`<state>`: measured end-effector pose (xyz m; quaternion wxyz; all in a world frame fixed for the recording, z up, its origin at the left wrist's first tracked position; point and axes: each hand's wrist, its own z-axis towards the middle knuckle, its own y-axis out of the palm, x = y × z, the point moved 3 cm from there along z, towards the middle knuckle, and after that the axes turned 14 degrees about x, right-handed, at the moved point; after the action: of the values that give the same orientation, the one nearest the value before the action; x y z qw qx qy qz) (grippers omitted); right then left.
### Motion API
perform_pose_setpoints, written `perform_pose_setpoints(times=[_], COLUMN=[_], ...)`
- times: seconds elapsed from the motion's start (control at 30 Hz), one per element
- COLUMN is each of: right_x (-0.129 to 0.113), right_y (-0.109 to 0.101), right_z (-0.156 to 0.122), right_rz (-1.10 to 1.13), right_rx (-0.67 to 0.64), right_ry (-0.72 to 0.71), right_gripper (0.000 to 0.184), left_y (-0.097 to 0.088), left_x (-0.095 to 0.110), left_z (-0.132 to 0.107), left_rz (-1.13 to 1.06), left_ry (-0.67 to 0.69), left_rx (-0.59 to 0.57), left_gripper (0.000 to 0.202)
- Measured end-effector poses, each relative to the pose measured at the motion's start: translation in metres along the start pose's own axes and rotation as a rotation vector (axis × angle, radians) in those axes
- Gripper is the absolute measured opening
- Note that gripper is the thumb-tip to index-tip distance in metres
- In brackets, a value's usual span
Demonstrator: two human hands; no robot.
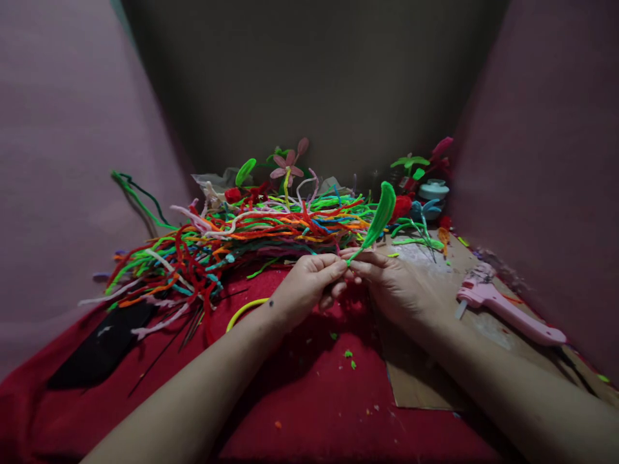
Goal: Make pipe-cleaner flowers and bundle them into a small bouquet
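A green pipe-cleaner leaf point(381, 216) stands up from between my two hands. My left hand point(308, 288) pinches its lower stem with closed fingers. My right hand point(387, 283) pinches the same stem from the other side, fingers closed, fingertips touching those of the left. Both hands hover over the red cloth point(309, 399), just in front of a big heap of many-coloured pipe cleaners point(242, 238).
A pink glue gun point(503, 308) lies on a cardboard sheet point(435, 380) at the right. Finished pipe-cleaner flowers point(289, 164) and leaves stand at the back. A yellow ring point(244, 310) and a black cloth point(104, 345) lie at the left. Pink walls close in both sides.
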<state>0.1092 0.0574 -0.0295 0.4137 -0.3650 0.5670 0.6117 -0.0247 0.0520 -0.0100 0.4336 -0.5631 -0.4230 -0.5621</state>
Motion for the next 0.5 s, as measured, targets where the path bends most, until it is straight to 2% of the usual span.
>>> perform_pose_setpoints(times=[0.07,0.13,0.2,0.23,0.33,0.5], right_x=[0.000,-0.001,-0.005,-0.007,-0.011,-0.007], right_y=[0.000,0.003,0.006,0.008,0.011,0.008], right_z=[-0.001,-0.004,-0.008,-0.010,-0.014,-0.011], right_rz=[-0.021,-0.048,-0.085,-0.111,-0.183,-0.128], right_rx=[0.049,0.099,0.131,0.138,0.142,0.075], right_ry=[-0.014,-0.005,0.010,0.013,0.006,0.031], right_gripper=[0.009,0.008,0.009,0.009,0.010,0.013], left_y=[-0.002,-0.001,0.001,0.002,0.001,-0.001], left_x=[0.003,0.004,0.000,-0.002,-0.004,0.006], left_z=[-0.002,-0.007,-0.011,-0.012,-0.012,-0.010], left_rz=[0.362,0.736,1.019,1.101,1.065,0.676], left_ry=[0.260,0.547,0.747,0.799,0.820,0.616], left_rx=[0.207,0.351,0.384,0.374,0.349,0.367], left_gripper=[0.025,0.022,0.022,0.022,0.023,0.019])
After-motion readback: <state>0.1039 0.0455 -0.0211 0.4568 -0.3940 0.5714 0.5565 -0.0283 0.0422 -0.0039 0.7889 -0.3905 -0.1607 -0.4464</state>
